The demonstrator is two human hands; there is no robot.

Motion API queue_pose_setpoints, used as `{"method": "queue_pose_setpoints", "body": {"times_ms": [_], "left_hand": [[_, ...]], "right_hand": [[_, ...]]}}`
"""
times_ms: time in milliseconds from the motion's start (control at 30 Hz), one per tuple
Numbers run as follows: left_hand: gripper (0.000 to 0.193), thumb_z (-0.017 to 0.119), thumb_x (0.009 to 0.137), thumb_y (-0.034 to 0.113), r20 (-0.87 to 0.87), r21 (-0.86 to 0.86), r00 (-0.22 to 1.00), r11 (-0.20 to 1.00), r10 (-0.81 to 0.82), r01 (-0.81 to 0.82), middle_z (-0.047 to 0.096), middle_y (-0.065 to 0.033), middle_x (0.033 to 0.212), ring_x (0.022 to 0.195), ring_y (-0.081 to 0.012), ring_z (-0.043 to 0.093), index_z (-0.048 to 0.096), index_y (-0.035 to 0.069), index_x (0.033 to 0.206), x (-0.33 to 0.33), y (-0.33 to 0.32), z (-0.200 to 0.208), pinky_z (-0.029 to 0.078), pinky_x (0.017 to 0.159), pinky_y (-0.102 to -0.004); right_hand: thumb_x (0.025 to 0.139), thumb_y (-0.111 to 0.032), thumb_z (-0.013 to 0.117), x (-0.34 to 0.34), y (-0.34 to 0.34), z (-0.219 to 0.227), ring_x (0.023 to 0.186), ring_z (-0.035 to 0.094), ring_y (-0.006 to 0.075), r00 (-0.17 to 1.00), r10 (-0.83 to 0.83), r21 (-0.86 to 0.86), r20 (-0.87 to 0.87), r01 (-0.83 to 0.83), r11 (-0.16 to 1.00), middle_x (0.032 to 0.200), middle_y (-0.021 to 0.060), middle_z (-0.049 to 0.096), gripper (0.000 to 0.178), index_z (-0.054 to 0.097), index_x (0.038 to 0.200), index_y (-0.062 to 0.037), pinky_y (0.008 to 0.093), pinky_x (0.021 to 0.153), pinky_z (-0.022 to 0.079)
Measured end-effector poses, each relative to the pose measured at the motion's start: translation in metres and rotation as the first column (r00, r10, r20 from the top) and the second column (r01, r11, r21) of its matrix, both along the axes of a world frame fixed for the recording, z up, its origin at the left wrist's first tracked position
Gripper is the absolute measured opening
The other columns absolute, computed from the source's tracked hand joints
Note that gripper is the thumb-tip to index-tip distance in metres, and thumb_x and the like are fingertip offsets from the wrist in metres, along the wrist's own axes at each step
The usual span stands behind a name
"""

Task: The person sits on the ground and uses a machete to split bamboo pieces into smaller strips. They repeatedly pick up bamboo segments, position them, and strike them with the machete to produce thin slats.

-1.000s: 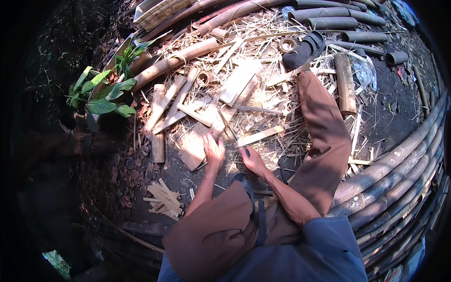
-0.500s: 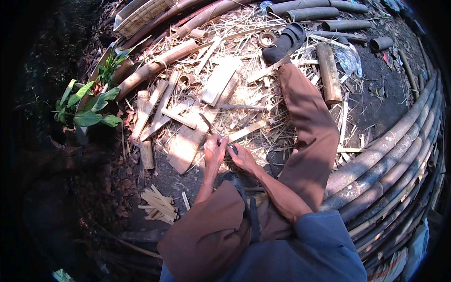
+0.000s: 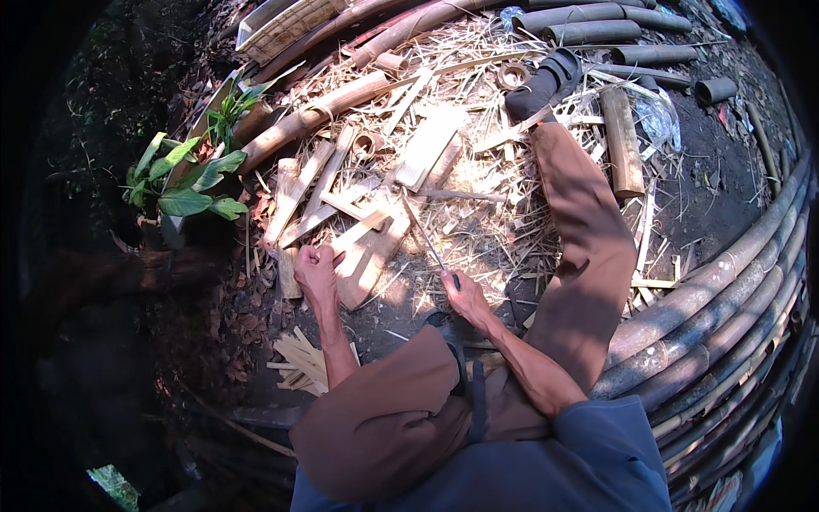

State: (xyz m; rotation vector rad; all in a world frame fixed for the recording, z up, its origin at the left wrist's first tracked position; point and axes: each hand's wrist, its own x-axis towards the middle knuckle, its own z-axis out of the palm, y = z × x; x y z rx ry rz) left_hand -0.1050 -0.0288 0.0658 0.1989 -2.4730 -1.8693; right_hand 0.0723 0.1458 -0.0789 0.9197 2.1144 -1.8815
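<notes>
My left hand is closed around the lower end of a pale split bamboo strip, which slants up and away to the right. In my right hand is a knife with a long, thin blade and a dark handle. The blade points away and to the left, apart from the strip. Beneath the strip lies a flat wooden board on the littered ground. Near my left forearm is a small pile of thin bamboo pieces.
Split slats and a bright wide piece lie ahead among shavings. Long bamboo poles curve along the right. A leafy plant stands left. My outstretched leg borders the work area, near a bamboo section.
My hands, formerly close together at the strip and knife, have moved apart. The left carried the strip leftward; the knife now points away by itself. The whole view has shifted slightly.
</notes>
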Motion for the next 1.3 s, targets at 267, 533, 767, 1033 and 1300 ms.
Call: {"method": "queue_pose_setpoints", "body": {"times_ms": [267, 533, 767, 1033, 1300], "left_hand": [[0.013, 0.058, 0.087, 0.008, 0.066, 0.005, 0.998, 1.0, 0.011, -0.012, 0.058, -0.0103, 0.084, 0.067, -0.0157, 0.062, 0.057, -0.004, 0.082, -0.01, -0.002, -0.022, 0.061, 0.066, -0.0279], [0.022, 0.047, 0.094, 0.011, 0.118, -0.087, 0.993, 0.996, -0.002, 0.012, 0.06, -0.0146, 0.09, 0.076, -0.0234, 0.065, 0.056, -0.009, 0.093, -0.004, 0.004, -0.041, 0.062, 0.066, -0.0332], [0.023, 0.046, 0.096, 0.01, 0.062, -0.028, 0.996, 0.997, -0.065, 0.067, 0.062, -0.0141, 0.089, 0.075, -0.0214, 0.065, 0.059, -0.008, 0.099, -0.005, 0.013, -0.042, 0.059, 0.062, -0.0313], [0.032, 0.042, 0.096, 0.013, 0.116, -0.046, 0.991, 0.996, -0.065, 0.071, 0.062, -0.0183, 0.099, 0.08, -0.025, 0.067, 0.058, -0.014, 0.103, -0.011, 0.007, -0.038, 0.062, 0.068, -0.031], [0.034, 0.051, 0.098, 0.026, 0.264, -0.094, 0.955, 0.982, -0.133, 0.163, 0.065, -0.0149, 0.095, 0.075, -0.0211, 0.068, 0.059, -0.005, 0.107, -0.01, 0.015, -0.021, 0.055, 0.059, -0.0264]], "right_hand": [[0.096, -0.047, 0.05, 0.004, 0.0, 0.027, 0.062, 0.061, 0.036, 0.992, 0.117, 0.095, -0.04, -0.113, 0.989, 0.066, 0.0211, 0.059, 0.047, 0.053, 0.095, 0.0003, 0.0453, 0.056, 0.045], [0.094, -0.038, 0.056, -0.011, -0.027, 0.051, 0.072, 0.062, 0.0468, 0.934, 0.27, 0.213, -0.233, -0.222, 0.951, 0.07, 0.0263, 0.061, 0.038, 0.053, 0.099, -0.0005, 0.0524, 0.061, 0.047], [0.096, -0.044, 0.049, -0.028, -0.012, 0.019, 0.067, 0.061, 0.0425, 0.937, 0.314, 0.21, -0.155, -0.279, 0.937, 0.07, 0.0236, 0.06, 0.046, 0.057, 0.09, 0.0002, 0.0482, 0.063, 0.047], [0.095, -0.048, 0.048, -0.026, -0.008, 0.039, 0.071, 0.06, 0.0432, 0.924, 0.342, 0.135, -0.169, -0.322, 0.937, 0.071, 0.0264, 0.058, 0.053, 0.053, 0.087, 0.0036, 0.0485, 0.066, 0.046], [0.096, -0.049, 0.048, -0.022, 0.006, 0.015, 0.072, 0.061, 0.0401, 0.97, 0.237, 0.157, -0.045, -0.227, 0.961, 0.073, 0.0244, 0.061, 0.052, 0.058, 0.089, 0.0014, 0.0484, 0.068, 0.045]]}}
